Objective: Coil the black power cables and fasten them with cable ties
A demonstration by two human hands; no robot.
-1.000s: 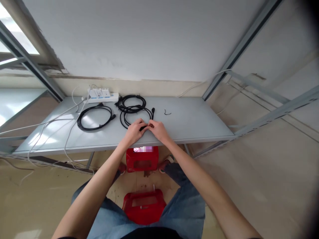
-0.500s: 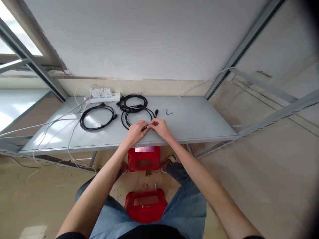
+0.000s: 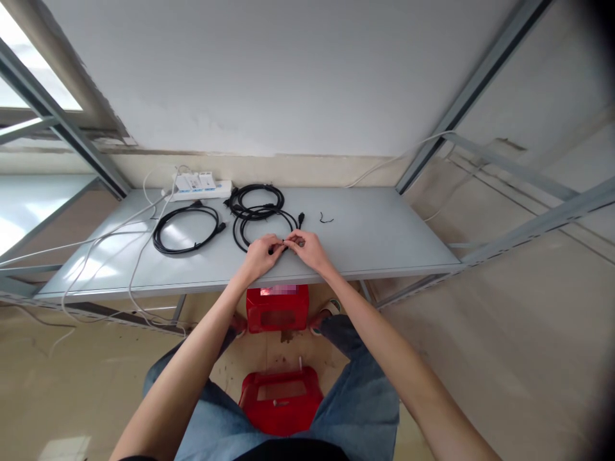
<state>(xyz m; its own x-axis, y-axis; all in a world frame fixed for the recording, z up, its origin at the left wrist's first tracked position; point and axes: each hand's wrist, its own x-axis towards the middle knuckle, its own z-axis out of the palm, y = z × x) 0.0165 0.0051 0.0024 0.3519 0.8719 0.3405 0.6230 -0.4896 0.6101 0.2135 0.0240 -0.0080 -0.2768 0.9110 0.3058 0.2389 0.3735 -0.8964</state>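
Note:
A coil of black power cable (image 3: 239,235) lies at the front middle of the metal shelf, a dark plug (image 3: 301,219) at its right side. My left hand (image 3: 262,253) is closed on the coil's near edge. Right beside it, my right hand (image 3: 309,250) pinches at the same spot, its fingertips almost touching the left ones. Whatever is between the right fingertips is too small and covered to make out. A second black coil (image 3: 259,187) lies behind and partly under the first. To the left is a third coil (image 3: 156,237), with a small tie on its near side.
Thin black ties (image 3: 327,219) lie on the grey shelf (image 3: 384,237) to the right. A white power strip (image 3: 223,189) with adapters stands at the back left, its white cords (image 3: 139,256) hanging over the front edge. Red stools (image 3: 278,416) stand below, between my legs.
My hands stay at the coil's near edge, with small shifts of the fingers as they pinch there. The coils and loose ties keep their places; the view tilts slightly.

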